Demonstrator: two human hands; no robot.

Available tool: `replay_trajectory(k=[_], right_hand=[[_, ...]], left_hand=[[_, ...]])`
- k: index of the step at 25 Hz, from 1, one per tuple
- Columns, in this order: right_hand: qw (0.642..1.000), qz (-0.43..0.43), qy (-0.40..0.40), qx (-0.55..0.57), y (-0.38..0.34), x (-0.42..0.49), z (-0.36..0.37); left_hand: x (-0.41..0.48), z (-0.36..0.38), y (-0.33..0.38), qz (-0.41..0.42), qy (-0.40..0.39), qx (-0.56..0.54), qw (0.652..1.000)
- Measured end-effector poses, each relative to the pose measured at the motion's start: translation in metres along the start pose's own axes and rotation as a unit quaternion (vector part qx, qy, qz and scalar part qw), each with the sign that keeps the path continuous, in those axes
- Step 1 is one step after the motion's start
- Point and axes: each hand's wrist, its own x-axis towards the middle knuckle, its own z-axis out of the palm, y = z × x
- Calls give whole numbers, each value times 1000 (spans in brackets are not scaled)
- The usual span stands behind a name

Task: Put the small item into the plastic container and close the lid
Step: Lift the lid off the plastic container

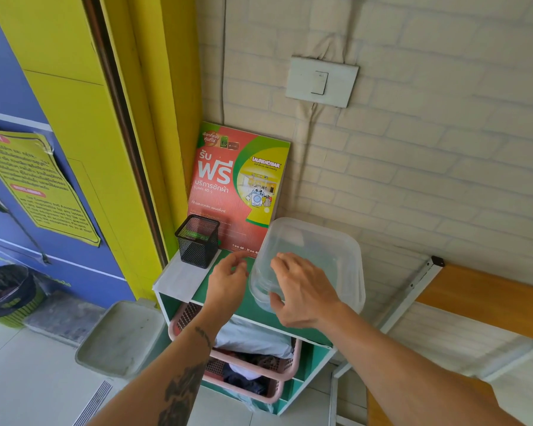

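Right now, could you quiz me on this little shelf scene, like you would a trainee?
1. True or false: the black mesh cup stands left of the container.
2. Which hand is over the container's near edge: A the left hand, B the right hand?
3. What leans on the wall behind the shelf?

Key: 1 true. 2 B. 3 A red and green laundry poster.
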Motion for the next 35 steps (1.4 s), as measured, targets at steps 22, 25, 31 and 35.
replay_trajectory(k=[22,25,31,35], right_hand=[[864,364,111,330,77,-34,27],[861,363,133,330,74,-34,23],[863,357,136,331,74,-37,14],[870,335,154,327,79,-42,5]], left_hand=[[21,36,24,111,-141,212,960],[17,38,25,112,-124,192,967],[4,45,40,135,-28,178,974],[-11,49,57,151,35,176,972]])
